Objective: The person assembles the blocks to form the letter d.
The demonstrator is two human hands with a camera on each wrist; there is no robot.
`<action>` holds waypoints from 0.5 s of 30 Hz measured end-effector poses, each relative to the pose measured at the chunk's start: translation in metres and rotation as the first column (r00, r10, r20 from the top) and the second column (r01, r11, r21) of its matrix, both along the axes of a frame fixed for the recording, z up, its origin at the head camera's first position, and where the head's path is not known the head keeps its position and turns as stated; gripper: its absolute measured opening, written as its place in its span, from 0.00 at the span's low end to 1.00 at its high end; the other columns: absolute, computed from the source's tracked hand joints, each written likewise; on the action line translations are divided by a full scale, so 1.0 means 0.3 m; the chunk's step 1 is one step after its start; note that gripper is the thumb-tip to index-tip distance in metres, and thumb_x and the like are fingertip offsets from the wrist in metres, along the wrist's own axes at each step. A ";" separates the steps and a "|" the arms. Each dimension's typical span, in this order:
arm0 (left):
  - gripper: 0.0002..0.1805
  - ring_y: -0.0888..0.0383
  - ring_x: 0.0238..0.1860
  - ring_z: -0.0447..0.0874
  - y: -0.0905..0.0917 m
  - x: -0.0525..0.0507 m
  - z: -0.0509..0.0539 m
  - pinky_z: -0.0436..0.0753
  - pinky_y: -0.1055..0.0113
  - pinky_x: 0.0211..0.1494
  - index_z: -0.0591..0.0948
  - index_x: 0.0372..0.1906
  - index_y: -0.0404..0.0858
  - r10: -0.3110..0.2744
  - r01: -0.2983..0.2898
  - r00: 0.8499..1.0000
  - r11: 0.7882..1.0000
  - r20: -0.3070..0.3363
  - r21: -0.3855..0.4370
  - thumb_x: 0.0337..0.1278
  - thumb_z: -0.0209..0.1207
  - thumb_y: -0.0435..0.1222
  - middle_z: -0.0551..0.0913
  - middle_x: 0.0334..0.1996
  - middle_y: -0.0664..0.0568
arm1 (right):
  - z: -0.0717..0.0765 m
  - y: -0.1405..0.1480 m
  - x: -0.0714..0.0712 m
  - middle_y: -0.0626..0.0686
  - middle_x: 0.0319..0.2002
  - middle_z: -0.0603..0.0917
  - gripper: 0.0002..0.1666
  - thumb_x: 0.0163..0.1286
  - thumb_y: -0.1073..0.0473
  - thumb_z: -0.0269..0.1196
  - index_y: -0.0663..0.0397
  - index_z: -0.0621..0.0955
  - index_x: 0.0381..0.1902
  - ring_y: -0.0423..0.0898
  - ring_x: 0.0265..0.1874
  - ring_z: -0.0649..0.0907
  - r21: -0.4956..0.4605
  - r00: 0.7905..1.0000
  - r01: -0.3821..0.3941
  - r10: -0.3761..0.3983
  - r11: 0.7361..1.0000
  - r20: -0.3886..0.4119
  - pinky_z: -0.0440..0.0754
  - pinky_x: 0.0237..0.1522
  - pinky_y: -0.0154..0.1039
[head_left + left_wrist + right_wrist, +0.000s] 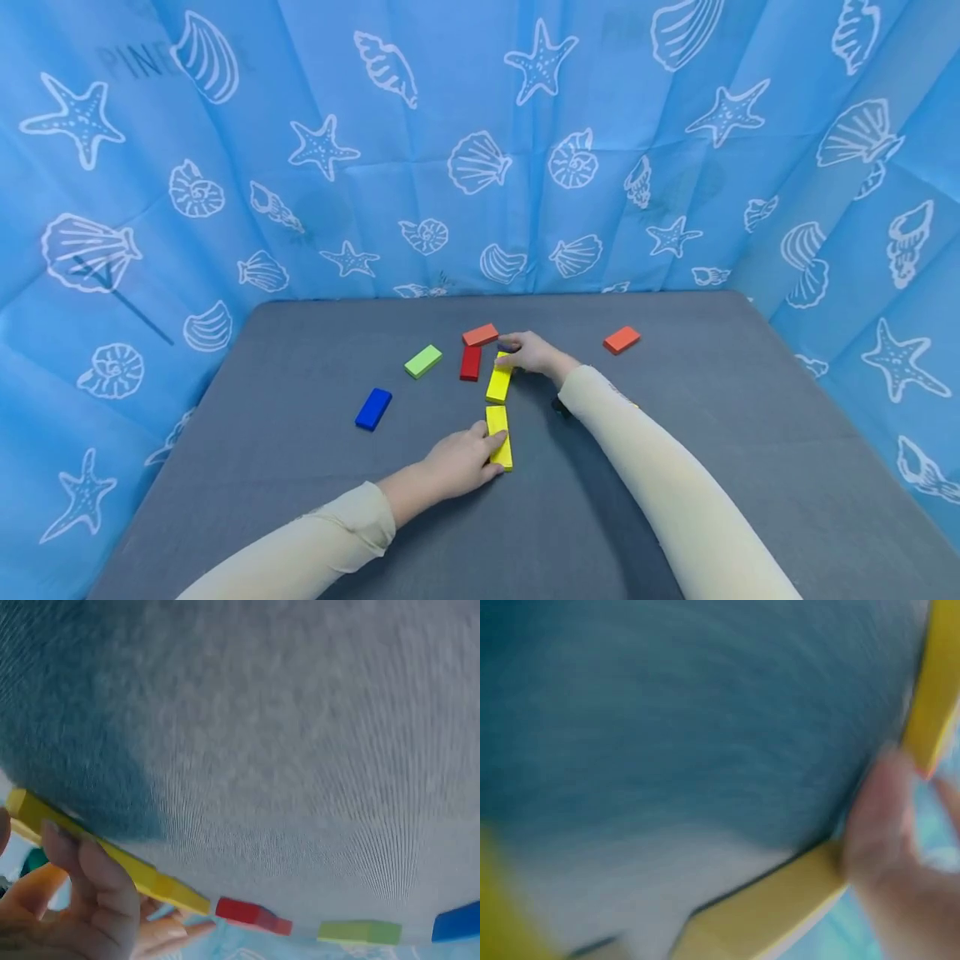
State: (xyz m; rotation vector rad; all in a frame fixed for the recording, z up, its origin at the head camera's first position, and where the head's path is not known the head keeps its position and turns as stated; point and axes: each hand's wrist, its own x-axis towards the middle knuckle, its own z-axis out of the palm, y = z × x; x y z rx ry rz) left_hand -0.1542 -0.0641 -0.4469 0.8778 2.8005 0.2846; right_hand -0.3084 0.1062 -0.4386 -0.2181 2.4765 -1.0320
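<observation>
Two yellow blocks lie nearly end to end in the middle of the table. My left hand [461, 462] grips the nearer yellow block [498, 417], with fingertips on its top and side; the left wrist view also shows the left hand [86, 900] against the yellow block [139, 870]. My right hand [534, 354] holds the far end of the farther yellow block [498, 385] between thumb and finger. That end is partly covered by the fingers, and a dark patch under them is unclear. In the right wrist view, the thumb [881, 825] is blurred beside yellow blocks.
Left of the right hand lie a red block [470, 364] and an orange block [480, 335], close together. Farther left are a green block [423, 362] and a blue block [373, 409]. Another orange block [622, 340] lies at right. A blue curtain [480, 233] stands behind the table.
</observation>
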 end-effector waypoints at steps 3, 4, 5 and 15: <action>0.27 0.61 0.36 0.76 -0.021 0.003 0.003 0.77 0.71 0.37 0.75 0.67 0.49 -0.078 0.075 0.992 0.997 -0.098 -0.036 0.63 0.62 0.46 0.74 0.50 0.49 | 0.001 0.016 0.057 0.67 0.67 0.64 0.39 0.68 0.50 0.65 0.59 0.66 0.71 0.59 0.60 0.70 0.082 0.996 -0.024 0.031 0.996 -0.085 0.69 0.61 0.54; 0.26 0.59 0.38 0.78 -0.031 0.003 0.002 0.79 0.69 0.39 0.75 0.66 0.51 -0.101 0.095 0.987 0.994 -0.123 -0.048 0.63 0.62 0.46 0.73 0.55 0.49 | 0.001 0.019 0.075 0.67 0.67 0.64 0.41 0.68 0.49 0.65 0.61 0.65 0.72 0.59 0.62 0.69 0.112 0.993 -0.041 0.052 0.993 -0.101 0.68 0.62 0.54; 0.25 0.58 0.41 0.80 -0.039 0.004 0.000 0.80 0.68 0.41 0.76 0.66 0.52 -0.121 0.112 0.983 0.991 -0.141 -0.067 0.64 0.61 0.46 0.72 0.60 0.48 | 0.001 0.022 0.090 0.67 0.68 0.64 0.42 0.68 0.48 0.65 0.60 0.64 0.72 0.59 0.63 0.68 0.138 0.992 -0.056 0.071 0.989 -0.103 0.67 0.63 0.54; 0.22 0.58 0.38 0.86 -0.055 -0.001 -0.015 0.82 0.68 0.37 0.78 0.63 0.54 -0.183 0.169 0.966 0.982 -0.183 -0.089 0.66 0.59 0.47 0.72 0.66 0.49 | 0.003 0.017 0.116 0.61 0.72 0.63 0.48 0.66 0.46 0.66 0.49 0.57 0.77 0.56 0.69 0.65 0.241 0.980 -0.161 0.184 0.957 -0.075 0.65 0.66 0.52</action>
